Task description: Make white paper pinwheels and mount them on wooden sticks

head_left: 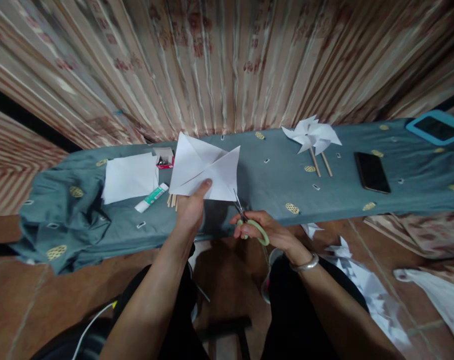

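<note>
1. Progress, judging by the layout: two finished paper pinwheels on sticks lie at upper right of center on the desk, so some pieces look complete.
2. Another piece is in work: a folded white paper sheet with diagonal creases, held up over the desk at frame center. Cuts look only begun; it is not on a stick yet.
3. Materials left: a stack of white paper at left, a glue tube just beside it, wooden sticks near the held sheet, a small red box behind.
4. Paper scraps on the floor at lower right.
5. Left hand: closed in a pinch on the lower edge of the folded sheet, thumb on top, holding it up.
6. Right hand: closed around the green handles of the scissors; blades point up-left, tips at the sheet's lower right corner. Blades seem nearly together, hard to tell. Metal bangle on that wrist.
7. Also on the desk: a black phone at right, a blue-framed tablet far upper right.
</note>
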Available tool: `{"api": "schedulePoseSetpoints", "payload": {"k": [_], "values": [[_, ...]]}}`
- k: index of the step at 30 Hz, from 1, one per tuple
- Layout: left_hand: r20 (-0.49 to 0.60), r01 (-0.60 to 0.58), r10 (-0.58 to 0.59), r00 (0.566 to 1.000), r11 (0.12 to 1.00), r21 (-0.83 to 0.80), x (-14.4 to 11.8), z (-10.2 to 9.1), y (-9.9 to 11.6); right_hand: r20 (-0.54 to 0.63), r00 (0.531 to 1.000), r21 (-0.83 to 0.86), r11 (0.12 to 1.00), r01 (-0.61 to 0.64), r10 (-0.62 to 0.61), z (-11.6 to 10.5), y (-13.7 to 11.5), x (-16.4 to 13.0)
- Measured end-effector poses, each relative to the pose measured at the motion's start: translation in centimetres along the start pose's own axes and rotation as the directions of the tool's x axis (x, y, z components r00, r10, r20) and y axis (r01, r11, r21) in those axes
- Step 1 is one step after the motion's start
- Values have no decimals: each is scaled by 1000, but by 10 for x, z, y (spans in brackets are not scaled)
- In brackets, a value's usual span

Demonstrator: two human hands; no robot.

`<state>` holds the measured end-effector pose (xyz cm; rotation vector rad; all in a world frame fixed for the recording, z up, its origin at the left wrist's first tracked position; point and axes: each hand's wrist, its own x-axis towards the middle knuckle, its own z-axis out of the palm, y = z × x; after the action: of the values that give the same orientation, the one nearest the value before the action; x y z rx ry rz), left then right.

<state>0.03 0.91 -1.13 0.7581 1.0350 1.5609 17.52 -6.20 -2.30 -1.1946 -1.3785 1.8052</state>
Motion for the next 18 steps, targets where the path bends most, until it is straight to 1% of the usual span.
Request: {"api": "schedulePoseSetpoints", "payload": {"k": [3, 6, 11, 15, 18], "values": [[12, -27, 26, 1000, 999, 33, 0, -1, -3, 15, 1000, 36, 999, 1, -2, 0, -1, -1], [18, -32, 31, 999, 998, 52, 0, -2, -6, 10, 1000, 35, 999, -12, 11, -1, -5, 0], [14, -41, 41, 999, 998, 54, -1, 0, -7, 7, 1000, 52, 998, -19, 19, 0, -8, -2], [25, -26, 25, 999, 998, 56, -4, 4, -6, 9, 999, 90, 995, -46, 46, 1, -7, -2], [35, -12, 10, 999, 998, 65, -5, 4, -5, 22, 999, 95, 994, -45, 43, 0, -5, -1]]}}
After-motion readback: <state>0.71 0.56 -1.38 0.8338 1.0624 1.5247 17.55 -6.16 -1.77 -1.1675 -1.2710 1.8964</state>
